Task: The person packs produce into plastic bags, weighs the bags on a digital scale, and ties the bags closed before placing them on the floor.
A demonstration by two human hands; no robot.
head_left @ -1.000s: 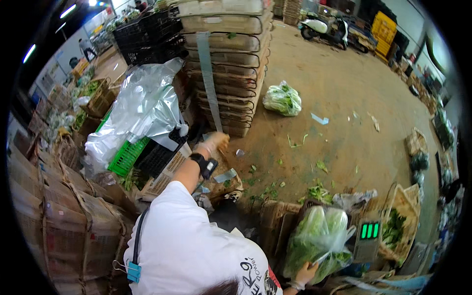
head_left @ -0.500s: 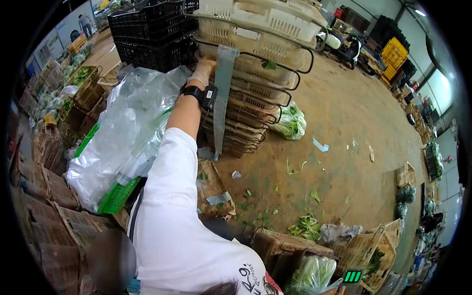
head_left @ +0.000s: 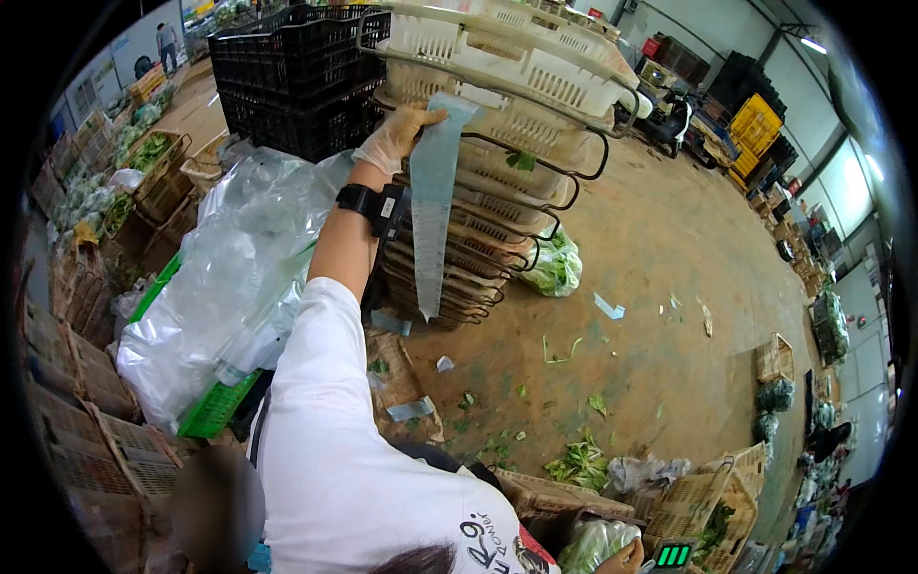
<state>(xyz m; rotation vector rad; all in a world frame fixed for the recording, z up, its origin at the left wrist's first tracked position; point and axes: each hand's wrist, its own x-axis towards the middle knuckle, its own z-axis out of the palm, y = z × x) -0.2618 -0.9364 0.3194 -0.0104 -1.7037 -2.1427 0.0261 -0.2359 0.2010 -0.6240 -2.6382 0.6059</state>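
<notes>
My left hand point(head_left: 394, 139), in a thin clear glove, pinches the upper part of a long pale blue strip of tape or labels point(head_left: 433, 206). The strip hangs down and narrows to its lower end, in front of a tall stack of dirty white plastic crates point(head_left: 535, 105) with dark metal handles. At the lower right edge, my right hand point(head_left: 623, 558) is partly cut off; its fingers close on the edge of a clear bag of leafy greens point(head_left: 595, 545). That bag lies in a brown crate point(head_left: 550, 496).
Black crates point(head_left: 296, 81) stand left of the white stack. Clear plastic bags point(head_left: 239, 258) cover a green crate point(head_left: 225, 402). A bagged vegetable point(head_left: 555, 266) lies on the floor beside the stack, with leaf scraps point(head_left: 579, 464) nearer me. A blurred round shape point(head_left: 218, 512) is at lower left.
My left hand has drawn back from the stack a little, and the strip now faces me more broadly. My right hand has moved left onto the bag's edge. The view has shifted slightly.
</notes>
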